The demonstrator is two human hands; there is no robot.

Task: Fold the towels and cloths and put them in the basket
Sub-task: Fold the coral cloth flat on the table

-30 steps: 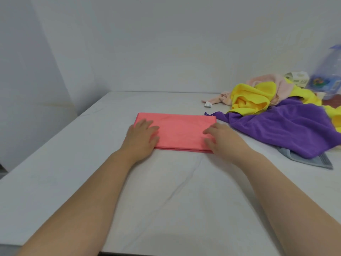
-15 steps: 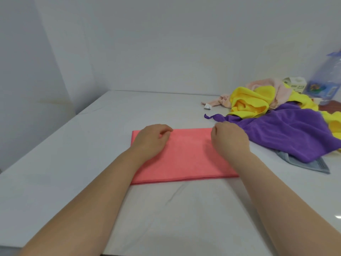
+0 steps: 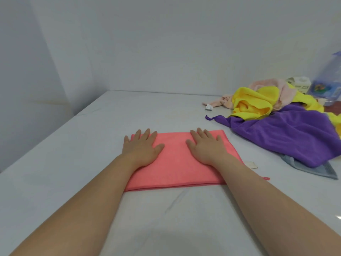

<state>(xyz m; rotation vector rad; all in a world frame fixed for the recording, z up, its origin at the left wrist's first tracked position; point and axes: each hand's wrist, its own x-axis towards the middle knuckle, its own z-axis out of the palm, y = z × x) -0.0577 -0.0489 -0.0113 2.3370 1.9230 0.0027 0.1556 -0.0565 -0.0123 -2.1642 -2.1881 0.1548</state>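
A folded pink cloth [image 3: 175, 163] lies flat on the white table [image 3: 73, 154] in front of me. My left hand [image 3: 142, 147] presses on its far left part with straight, spread fingers. My right hand [image 3: 204, 146] lies flat on its far right part the same way. At the right sits a loose pile: a purple towel [image 3: 287, 137], a yellow cloth [image 3: 252, 106], a pale pink cloth [image 3: 273, 87] and a grey cloth [image 3: 317, 169] peeking out beneath. No basket is in view.
A clear blue plastic bottle [image 3: 330, 80] and a small white carton [image 3: 299, 83] stand behind the pile at the far right. Walls close off the table at the back and at the left.
The pink cloth was pulled toward me and lies larger now. My curled hands at its far edge have opened and now press flat on it.
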